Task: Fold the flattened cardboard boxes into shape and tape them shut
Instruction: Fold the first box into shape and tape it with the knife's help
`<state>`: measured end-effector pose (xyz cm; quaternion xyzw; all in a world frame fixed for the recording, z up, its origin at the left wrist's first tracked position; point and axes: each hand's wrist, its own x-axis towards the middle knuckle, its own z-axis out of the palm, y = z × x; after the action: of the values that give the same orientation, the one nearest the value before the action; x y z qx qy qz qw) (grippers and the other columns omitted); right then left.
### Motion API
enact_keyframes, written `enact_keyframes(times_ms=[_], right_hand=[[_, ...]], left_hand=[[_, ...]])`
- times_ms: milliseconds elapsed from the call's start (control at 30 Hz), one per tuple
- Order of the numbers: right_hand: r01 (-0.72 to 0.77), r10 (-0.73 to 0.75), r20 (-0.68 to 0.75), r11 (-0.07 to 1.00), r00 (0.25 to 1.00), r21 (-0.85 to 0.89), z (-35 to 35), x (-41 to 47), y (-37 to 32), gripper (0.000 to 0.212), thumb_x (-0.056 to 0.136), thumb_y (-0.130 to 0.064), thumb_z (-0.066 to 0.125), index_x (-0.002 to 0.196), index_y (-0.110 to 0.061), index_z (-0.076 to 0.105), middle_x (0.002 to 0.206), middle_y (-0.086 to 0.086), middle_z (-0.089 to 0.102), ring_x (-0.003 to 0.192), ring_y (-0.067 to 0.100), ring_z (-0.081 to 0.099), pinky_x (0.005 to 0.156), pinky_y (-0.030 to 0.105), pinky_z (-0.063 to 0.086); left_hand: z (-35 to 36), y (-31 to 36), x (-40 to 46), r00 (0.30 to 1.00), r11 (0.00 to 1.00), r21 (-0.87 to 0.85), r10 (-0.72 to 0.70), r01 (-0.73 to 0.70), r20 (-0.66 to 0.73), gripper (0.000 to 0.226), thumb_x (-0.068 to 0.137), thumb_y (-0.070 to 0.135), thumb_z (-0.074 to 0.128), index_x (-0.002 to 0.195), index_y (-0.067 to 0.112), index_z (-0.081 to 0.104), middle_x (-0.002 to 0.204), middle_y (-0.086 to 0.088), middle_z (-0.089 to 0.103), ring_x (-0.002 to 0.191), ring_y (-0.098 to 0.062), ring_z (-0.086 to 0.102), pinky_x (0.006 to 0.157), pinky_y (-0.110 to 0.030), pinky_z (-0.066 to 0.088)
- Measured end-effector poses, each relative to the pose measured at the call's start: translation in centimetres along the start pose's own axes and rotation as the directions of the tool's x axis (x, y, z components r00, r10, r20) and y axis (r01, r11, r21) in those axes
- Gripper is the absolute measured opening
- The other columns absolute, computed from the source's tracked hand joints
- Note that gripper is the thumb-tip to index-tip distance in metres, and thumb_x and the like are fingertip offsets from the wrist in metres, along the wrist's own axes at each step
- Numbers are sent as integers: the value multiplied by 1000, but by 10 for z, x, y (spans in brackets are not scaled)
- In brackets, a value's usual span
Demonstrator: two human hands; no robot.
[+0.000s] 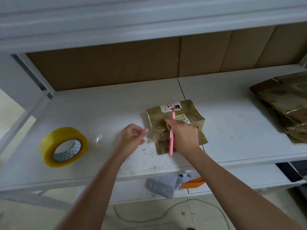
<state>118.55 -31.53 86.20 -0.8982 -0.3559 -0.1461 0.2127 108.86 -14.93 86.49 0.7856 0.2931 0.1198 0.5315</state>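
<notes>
A small brown cardboard box [187,113], covered in shiny tape and white labels, stands folded up on the white shelf [99,110], with one flap lying flat toward me. My right hand [182,135] presses on the box's near edge and grips a pink utility knife [172,143], its blade end pointing away over the box top. My left hand [132,135] hovers just left of the box, its fingers loosely curled with nothing clearly in them. A yellow roll of packing tape [63,146] lies at the left, a clear scrap of tape [99,138] beside it.
A stack of flattened, taped cardboard boxes [282,107] lies at the right end of the shelf. Brown cardboard sheets [116,63] line the back. On the lower shelf sit a grey bag [161,186] and an orange item [192,182]. A cable [166,211] runs across the floor.
</notes>
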Motion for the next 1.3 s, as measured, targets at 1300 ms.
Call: enact_keyframes(times_ms=[1300], right_hand=[[165,-157,-159,986,975,38,11,0,12,43,81,-54,64,92,-12,66,61,0,61,52,18,59,43,22,43]], left_hand=[[12,-12,26,836,767,334,507,-548,208,60,75,-10,76,128,16,65,145,6,33,136,-9,35,103,-1,23]])
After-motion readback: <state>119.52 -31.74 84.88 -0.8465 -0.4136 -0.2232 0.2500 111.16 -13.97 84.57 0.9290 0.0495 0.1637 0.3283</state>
